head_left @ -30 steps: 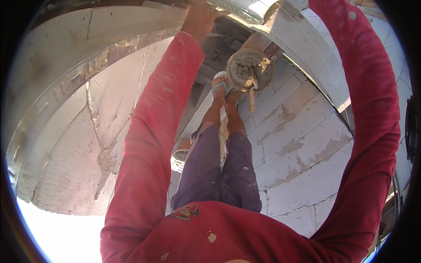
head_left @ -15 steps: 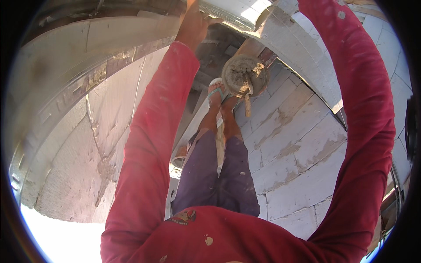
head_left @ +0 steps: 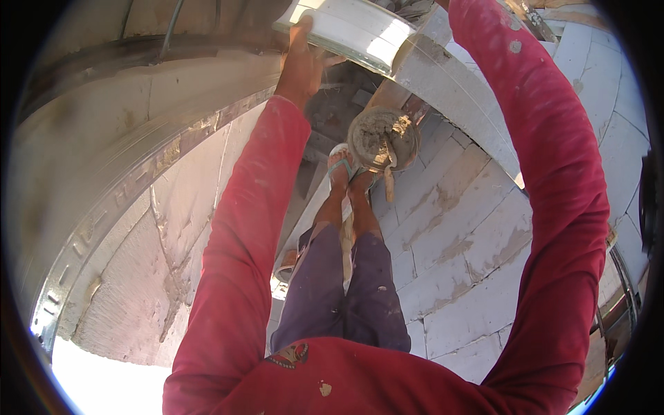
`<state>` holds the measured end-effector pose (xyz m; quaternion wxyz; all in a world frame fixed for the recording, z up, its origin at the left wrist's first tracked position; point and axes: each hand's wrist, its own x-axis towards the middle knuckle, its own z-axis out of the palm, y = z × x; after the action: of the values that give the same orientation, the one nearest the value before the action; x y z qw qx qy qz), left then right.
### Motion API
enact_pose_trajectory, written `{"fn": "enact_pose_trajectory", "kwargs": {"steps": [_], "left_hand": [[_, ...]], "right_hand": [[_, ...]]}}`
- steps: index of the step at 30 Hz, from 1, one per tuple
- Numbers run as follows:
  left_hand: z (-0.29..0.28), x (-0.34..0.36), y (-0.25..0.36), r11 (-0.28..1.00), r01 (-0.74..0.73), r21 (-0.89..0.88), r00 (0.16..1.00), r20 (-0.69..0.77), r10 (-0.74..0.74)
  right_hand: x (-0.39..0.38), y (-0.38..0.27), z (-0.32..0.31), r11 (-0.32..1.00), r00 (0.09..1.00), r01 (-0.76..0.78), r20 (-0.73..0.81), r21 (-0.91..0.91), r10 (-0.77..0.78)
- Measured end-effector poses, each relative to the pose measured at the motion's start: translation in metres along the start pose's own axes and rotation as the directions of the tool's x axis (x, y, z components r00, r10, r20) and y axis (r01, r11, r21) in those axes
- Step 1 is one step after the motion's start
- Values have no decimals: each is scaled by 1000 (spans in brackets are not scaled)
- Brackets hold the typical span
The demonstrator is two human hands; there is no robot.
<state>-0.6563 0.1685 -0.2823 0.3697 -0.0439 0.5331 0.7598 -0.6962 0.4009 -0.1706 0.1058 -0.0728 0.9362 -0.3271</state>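
Note:
My left hand (head_left: 301,68) is raised at the top of the view, at the left end of a white, slab-like block (head_left: 353,29). Its thumb points up against that end and the fingers bend beneath the lower edge, so it seems closed on the block. Of my right hand (head_left: 443,3) only a sliver shows at the top edge, right of the block; its fingers are hidden. Below the block, by my feet, stands a round bucket (head_left: 357,153) of grey mortar (head_left: 373,130). A trowel (head_left: 389,181) leans in it, handle over the rim.
A pale block wall (head_left: 470,270) runs along the right, with a grey ledge (head_left: 453,97) above it. On the left, a long slotted metal strip (head_left: 104,225) edges another rough wall (head_left: 128,297). A thin line crosses the ledge. My sandalled feet (head_left: 339,166) stand on a narrow board.
My view has tilted, so bucket, feet and walls appear lower. More of the white block shows, and my left thumb is now visible against its end. My right forearm sits slightly further left.

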Motion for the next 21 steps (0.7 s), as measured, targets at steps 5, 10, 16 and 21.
{"fn": "enact_pose_trajectory", "kwargs": {"steps": [5,10,16,21], "left_hand": [[0,-1,-1,1000,-3,-4,999,-34,3],[5,3,-3,1000,5,-13,1000,-20,-5],[-4,1,-2,1000,1,18,1000,-6,-1],[-2,0,-2,1000,8,-6,1000,-16,-8]], "right_hand": [[-3,-8,-4,995,993,-95,63,-32,97],[-9,-8,-9,989,986,-147,80,-16,148],[-20,-17,-6,995,997,-67,36,71,64],[-32,-21,-3,993,997,-80,6,85,80]]}}
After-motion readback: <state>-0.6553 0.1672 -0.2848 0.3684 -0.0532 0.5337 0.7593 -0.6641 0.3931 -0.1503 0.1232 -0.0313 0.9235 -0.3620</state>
